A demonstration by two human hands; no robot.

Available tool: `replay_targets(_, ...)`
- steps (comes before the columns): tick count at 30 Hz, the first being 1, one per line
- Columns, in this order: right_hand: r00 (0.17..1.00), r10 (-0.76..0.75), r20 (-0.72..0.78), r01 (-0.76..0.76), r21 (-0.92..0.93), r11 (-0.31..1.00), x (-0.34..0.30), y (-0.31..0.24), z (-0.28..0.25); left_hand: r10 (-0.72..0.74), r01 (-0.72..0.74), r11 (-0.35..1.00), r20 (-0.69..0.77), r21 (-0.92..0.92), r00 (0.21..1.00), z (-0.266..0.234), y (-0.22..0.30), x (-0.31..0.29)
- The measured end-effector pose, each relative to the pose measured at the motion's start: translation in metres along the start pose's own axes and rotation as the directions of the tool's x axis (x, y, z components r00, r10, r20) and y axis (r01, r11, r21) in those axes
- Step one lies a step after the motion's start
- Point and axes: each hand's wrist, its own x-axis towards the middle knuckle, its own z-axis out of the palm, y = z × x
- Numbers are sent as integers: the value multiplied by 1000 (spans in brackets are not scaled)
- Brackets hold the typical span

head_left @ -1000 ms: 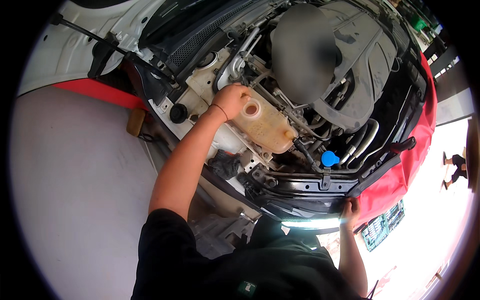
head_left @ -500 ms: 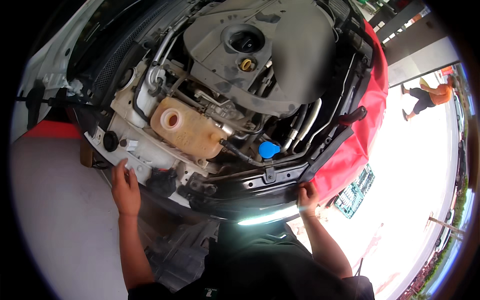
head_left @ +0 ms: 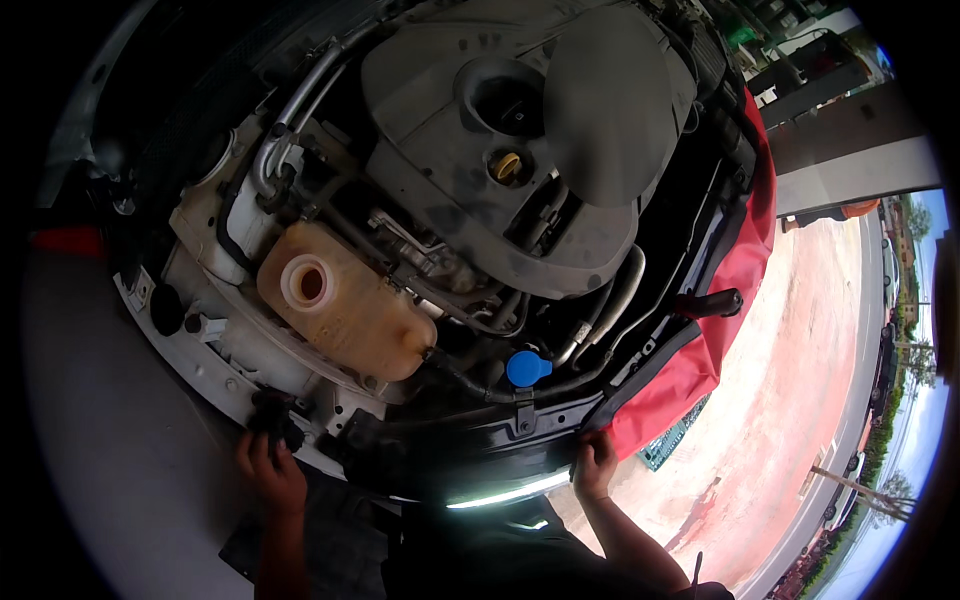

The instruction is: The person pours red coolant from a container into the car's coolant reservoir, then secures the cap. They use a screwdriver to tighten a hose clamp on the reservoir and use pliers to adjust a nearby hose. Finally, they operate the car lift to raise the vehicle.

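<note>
Our left hand (head_left: 275, 478) is no longer touching the amber tank (head_left: 345, 328) as it was a second ago; it is now reaching a dark crumpled bundle (head_left: 277, 418) lying along the pale fender edge (head_left: 222, 383). That is leaving the tank untended — its neck (head_left: 308, 283) is standing uncovered, on the left side of the engine bay, just beside the grey engine cover (head_left: 430, 190). Our left fingers are bending slightly apart, their tips touching the bundle; whether they are closing on it, we cannot tell. Our right hand (head_left: 595, 468) is staying at the black front edge (head_left: 505, 460), fingers curling together beside the red cover (head_left: 680, 375) — how firmly they are gripping is hidden.
</note>
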Motion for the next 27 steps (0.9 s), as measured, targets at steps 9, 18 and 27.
replay_targets(9,994,-104,30,106,-95,990,5,14,-5,73,-71,996,-41,59,996,-1,12,12)
replay_targets(18,966,-150,211,195,-211,958,41,-34,-70,-414,413,909,-1,-63,910,-1,41,28)
replay_targets(27,740,-671,49,422,-810,407,166,1,-128,-644,631,765,-143,-126,752,13,51,15)
